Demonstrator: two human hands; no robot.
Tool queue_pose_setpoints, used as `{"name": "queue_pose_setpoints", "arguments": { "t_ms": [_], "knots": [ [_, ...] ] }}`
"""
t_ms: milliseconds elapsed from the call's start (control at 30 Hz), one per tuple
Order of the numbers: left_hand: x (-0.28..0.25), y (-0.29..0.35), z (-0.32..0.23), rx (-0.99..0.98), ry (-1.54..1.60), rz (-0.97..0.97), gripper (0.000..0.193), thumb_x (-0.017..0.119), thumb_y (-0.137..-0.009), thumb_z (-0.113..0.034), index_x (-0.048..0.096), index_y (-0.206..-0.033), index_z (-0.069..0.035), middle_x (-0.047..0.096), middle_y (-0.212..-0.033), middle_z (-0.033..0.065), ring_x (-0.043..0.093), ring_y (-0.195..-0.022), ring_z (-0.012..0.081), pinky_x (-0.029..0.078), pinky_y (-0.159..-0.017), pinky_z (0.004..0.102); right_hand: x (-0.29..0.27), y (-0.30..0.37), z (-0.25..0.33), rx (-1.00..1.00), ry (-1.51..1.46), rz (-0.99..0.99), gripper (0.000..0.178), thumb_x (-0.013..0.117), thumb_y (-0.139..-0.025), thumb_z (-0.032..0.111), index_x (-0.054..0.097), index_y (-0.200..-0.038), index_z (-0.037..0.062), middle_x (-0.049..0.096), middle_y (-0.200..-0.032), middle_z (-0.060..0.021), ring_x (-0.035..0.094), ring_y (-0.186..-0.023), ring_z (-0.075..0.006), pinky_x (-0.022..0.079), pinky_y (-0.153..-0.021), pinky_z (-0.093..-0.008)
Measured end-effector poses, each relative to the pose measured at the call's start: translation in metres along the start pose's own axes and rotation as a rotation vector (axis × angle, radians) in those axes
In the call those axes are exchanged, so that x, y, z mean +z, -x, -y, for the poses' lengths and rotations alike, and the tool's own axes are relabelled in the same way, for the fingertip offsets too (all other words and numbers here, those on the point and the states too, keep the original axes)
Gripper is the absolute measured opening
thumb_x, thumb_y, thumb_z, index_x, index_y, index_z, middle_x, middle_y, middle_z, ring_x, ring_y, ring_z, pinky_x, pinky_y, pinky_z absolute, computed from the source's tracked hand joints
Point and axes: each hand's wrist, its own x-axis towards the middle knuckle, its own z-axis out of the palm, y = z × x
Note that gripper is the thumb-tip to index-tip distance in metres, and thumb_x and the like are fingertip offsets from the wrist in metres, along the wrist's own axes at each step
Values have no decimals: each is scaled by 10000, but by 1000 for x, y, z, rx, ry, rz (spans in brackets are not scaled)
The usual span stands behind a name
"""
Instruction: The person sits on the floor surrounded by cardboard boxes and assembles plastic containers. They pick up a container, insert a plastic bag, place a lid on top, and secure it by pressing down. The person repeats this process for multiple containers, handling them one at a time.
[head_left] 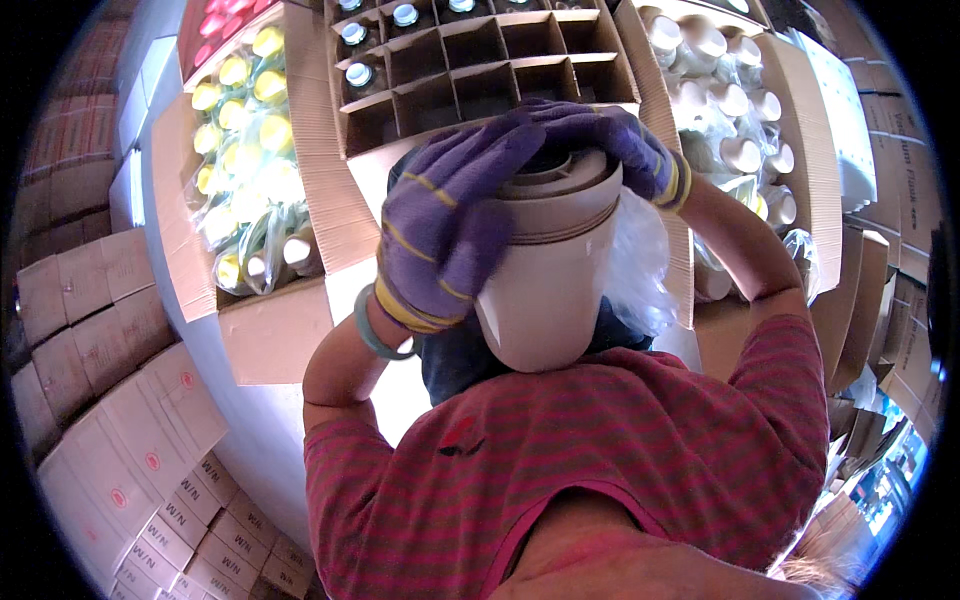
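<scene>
A large white flask (545, 300) with a tapered body and a grooved, greyish rim stands upright against my lap, close to my chest. My left hand (440, 220), in a purple glove with yellow bands, wraps the left side of its top. From the far right, my right hand (625, 145), gloved alike, curls over the rim. Between them shows a dark round part (550, 165) in the flask's top; the fingers hide some of it. Clear plastic wrap (635, 260) hangs at the flask's right side.
Ahead is a divided carton (470, 120) with several blue-capped bottles (358, 75). An open carton of yellow-capped items (235, 150) stands left, one of white, plastic-wrapped items (735, 105) right. Stacked cartons (130, 440) line the left side; more boxes (905, 170) stand at right.
</scene>
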Motion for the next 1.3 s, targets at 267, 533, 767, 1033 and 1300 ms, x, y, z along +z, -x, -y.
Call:
{"name": "queue_pose_setpoints", "arguments": {
  "t_ms": [267,533,767,1033,1300],
  "knots": [
    [-11,11,25,-295,414,-76,466,439,-1001,-278,480,-1343,37,512,-1371,197,511,-1261,283,414,-1053,390,23,-6,13,-61,-129,-247,428,396,-1027,318,612,-1198,-9,648,-1178,-120,600,-1108,-203,443,-1005,-336],
    [-21,-4,27,-303,390,78,482,440,-1006,-307,492,-1341,36,516,-1368,197,475,-1298,277,366,-1090,395,21,-7,16,-1,100,-288,562,383,-1010,452,628,-1170,-27,673,-1103,-142,582,-1137,-232,419,-1023,-379],
    [-26,-8,4,-339,471,83,477,503,-982,-291,504,-1334,32,533,-1350,181,509,-1251,247,374,-1083,381,19,-10,-3,-71,-16,-296,455,363,-1024,319,638,-1135,-27,667,-1119,-148,598,-1128,-268,429,-1006,-394],
    [-19,-3,17,-244,391,65,483,386,-1021,-316,485,-1349,25,532,-1349,163,529,-1228,254,430,-1054,390,18,-16,-7,-77,-86,-310,431,368,-1028,308,619,-1171,-11,670,-1128,-118,636,-1032,-213,488,-926,-342],
    [-18,-12,2,-294,653,-17,599,421,-995,-407,441,-1372,60,477,-1402,183,500,-1264,263,400,-1075,368,17,-12,-2,-109,-28,-247,446,419,-1022,365,621,-1187,3,669,-1139,-111,631,-1019,-166,504,-896,-311]
  ]
}}
